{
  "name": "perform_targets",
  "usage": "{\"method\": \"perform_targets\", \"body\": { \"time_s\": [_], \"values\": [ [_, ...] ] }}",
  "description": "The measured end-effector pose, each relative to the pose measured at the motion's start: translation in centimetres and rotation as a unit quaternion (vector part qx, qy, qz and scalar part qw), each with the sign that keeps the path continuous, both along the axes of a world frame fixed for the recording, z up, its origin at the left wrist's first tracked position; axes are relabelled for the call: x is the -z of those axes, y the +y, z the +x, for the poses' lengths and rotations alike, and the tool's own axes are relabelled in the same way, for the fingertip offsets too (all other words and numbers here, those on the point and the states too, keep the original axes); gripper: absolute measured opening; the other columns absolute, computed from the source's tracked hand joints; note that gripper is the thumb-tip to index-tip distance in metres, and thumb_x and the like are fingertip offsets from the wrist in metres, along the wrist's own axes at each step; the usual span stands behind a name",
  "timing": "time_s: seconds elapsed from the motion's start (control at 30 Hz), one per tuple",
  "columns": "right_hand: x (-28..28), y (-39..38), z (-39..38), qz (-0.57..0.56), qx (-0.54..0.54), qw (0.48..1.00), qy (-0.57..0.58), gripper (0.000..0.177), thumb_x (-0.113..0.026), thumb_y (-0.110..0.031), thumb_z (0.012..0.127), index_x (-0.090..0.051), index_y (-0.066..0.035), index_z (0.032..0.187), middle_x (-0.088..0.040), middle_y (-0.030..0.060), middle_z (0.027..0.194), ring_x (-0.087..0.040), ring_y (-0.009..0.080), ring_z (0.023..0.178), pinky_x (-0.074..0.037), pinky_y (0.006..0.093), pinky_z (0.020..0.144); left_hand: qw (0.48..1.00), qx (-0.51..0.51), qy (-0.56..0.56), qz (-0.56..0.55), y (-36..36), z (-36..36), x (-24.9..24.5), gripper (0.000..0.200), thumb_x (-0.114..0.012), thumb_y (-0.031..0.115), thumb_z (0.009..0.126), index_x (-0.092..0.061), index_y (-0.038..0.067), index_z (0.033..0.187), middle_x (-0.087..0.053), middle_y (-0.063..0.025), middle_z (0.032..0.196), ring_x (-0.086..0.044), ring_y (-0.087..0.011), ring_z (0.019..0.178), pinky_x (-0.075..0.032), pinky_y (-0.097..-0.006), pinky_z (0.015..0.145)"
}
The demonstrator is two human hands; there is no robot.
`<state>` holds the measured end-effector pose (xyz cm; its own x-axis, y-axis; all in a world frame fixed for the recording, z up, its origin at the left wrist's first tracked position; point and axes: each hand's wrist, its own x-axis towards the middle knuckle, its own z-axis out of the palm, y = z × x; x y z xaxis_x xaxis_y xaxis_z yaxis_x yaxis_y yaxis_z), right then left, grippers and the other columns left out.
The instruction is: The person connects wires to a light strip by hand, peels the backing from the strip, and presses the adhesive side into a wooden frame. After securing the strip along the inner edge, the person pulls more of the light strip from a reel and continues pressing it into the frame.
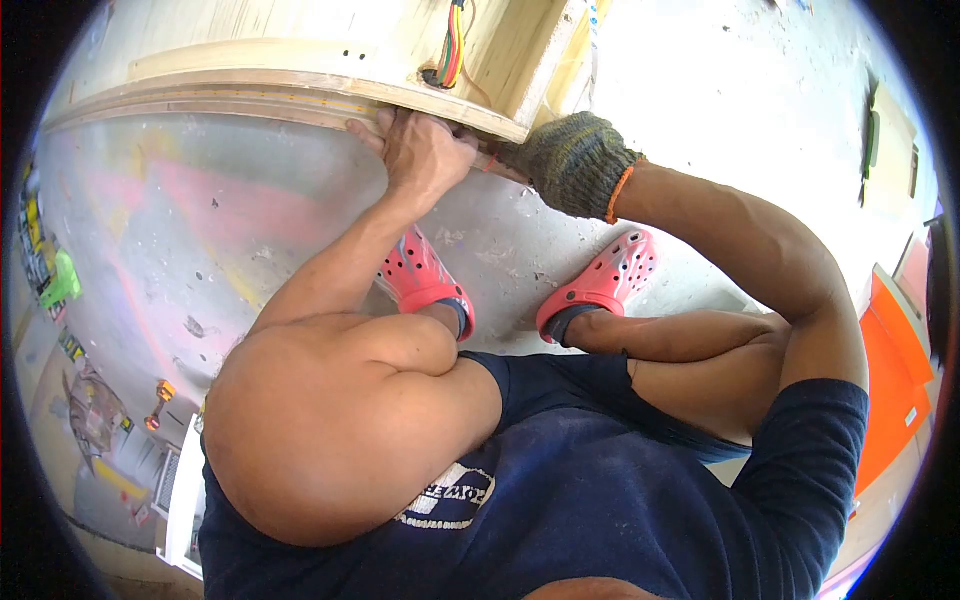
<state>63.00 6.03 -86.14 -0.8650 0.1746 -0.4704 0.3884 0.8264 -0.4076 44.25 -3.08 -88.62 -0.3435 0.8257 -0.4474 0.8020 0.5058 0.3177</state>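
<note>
A pale wooden frame [300, 75] spans the top of the view, with a thin wooden strip [230, 108] along its lower edge. My bare left hand [425, 150] is at that edge, fingers curled over the strip and partly hidden beneath the frame. Close to the frame's corner, my right hand [575, 163], in a dark knitted glove with an orange cuff, closes around the strip's right end; its fingertips are mostly hidden. A bundle of coloured wires [453, 50] comes out of a hole in the wood between the frame's walls.
Pink clogs [605, 275] are on my feet on the paint-stained grey floor [250, 220]. At the far left lie a green object [60, 280] and an orange-and-black tool [160, 404]. An orange panel [890, 380] stands at the right, below a pale box [892, 145].
</note>
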Motion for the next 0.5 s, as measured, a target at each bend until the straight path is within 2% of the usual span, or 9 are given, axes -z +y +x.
{"method": "perform_targets", "body": {
  "time_s": [0.1,0.17,0.2,0.27,0.4,0.47,0.5],
  "values": [
    [0.6,-0.2,-0.1,-0.026,0.053,0.997,0.046,0.033,-0.056,-0.028,0.094,-0.067,-0.022,0.124,-0.071,0.0155,0.083,-0.069,0.0351,0.071,-0.056,0.0457,0.064,1.0,0.002,0.004,0.022,-0.4,-0.2,0.9,0.064,-0.074,0.034,0.077,-0.059,0.008,0.134,-0.056,-0.0179,0.14,-0.031,-0.0479,0.14,0.002,-0.0819,0.107],
    [-0.1,0.0,-0.4,-0.026,0.061,0.996,0.055,0.04,-0.049,-0.048,0.099,-0.064,-0.027,0.13,-0.073,0.0119,0.097,-0.071,0.0337,0.084,-0.057,0.0439,0.075,0.999,0.003,0.004,0.045,-0.6,-0.1,1.1,0.064,-0.074,0.034,0.077,-0.059,0.008,0.134,-0.056,-0.0181,0.139,-0.031,-0.0479,0.14,0.002,-0.0822,0.107],
    [-0.4,0.2,-0.6,-0.025,0.061,0.996,0.054,0.04,-0.049,-0.048,0.099,-0.064,-0.027,0.13,-0.073,0.0119,0.097,-0.071,0.0337,0.084,-0.057,0.0439,0.075,0.998,0.003,0.005,0.067,-0.6,0.0,1.2,0.064,-0.074,0.034,0.078,-0.059,0.008,0.134,-0.057,-0.0183,0.138,-0.031,-0.048,0.14,0.001,-0.0826,0.107],
    [-1.2,0.5,-1.3,-0.015,0.01,0.997,-0.075,0.045,-0.047,-0.054,0.099,-0.06,-0.029,0.135,-0.073,0.0129,0.097,-0.07,0.034,0.085,-0.057,0.044,0.076,0.997,0.009,0.01,0.07,-0.7,0.0,1.4,0.065,-0.074,0.034,0.078,-0.058,0.008,0.135,-0.056,-0.0184,0.138,-0.031,-0.048,0.139,0.001,-0.0829,0.106],
    [-2.5,0.4,-2.0,-0.026,0.032,0.994,-0.101,0.044,-0.047,-0.053,0.1,-0.059,-0.03,0.135,-0.073,0.0114,0.095,-0.07,0.0346,0.083,-0.058,0.0445,0.074,0.997,0.001,0.006,0.071,-0.7,-0.1,1.3,0.064,-0.073,0.033,0.078,-0.058,0.007,0.134,-0.057,-0.0182,0.138,-0.032,-0.0482,0.139,0.001,-0.0827,0.106],
    [-2.7,0.2,-1.9,-0.02,0.036,0.997,-0.068,0.038,-0.053,-0.041,0.097,-0.062,-0.028,0.131,-0.073,0.0111,0.091,-0.071,0.0347,0.08,-0.058,0.0454,0.071,0.997,-0.004,0.007,0.071,-0.6,0.0,1.2,0.061,-0.073,0.032,0.078,-0.06,0.008,0.132,-0.057,-0.018,0.138,-0.032,-0.0485,0.139,0.002,-0.0822,0.107],
    [-2.5,0.2,-1.6,-0.019,0.035,0.997,-0.068,0.038,-0.053,-0.041,0.097,-0.062,-0.028,0.131,-0.073,0.0111,0.091,-0.071,0.0347,0.08,-0.058,0.0454,0.071,0.997,-0.006,0.007,0.071,-0.5,0.0,1.2,0.057,-0.072,0.032,0.079,-0.063,0.008,0.13,-0.057,-0.0178,0.138,-0.032,-0.0488,0.139,0.002,-0.0817,0.107]
  ]
}}
